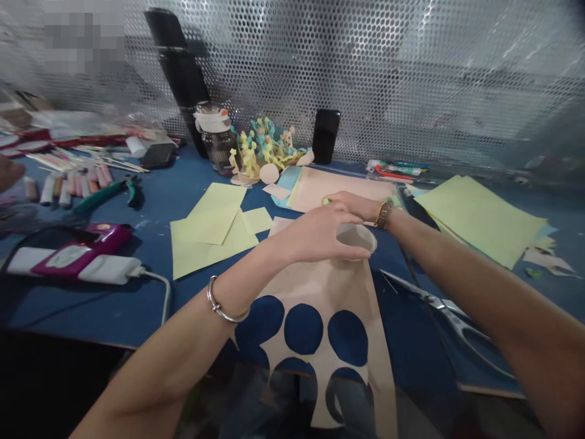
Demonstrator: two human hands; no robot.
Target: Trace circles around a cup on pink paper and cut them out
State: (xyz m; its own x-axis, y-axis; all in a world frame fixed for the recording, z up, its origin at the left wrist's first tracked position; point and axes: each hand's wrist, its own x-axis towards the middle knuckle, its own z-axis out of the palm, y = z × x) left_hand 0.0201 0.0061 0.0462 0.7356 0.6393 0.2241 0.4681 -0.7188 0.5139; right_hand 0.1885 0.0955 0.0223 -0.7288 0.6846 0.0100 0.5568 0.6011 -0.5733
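Hole-cut beige paper (315,286), long axis front to back.

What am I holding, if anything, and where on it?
Left hand: a pale round thing, apparently by its rim. Right hand: a green bit shows beside it; hold unclear.

The left hand (315,236) arches, thumb spread, nearer than the right hand (356,205).
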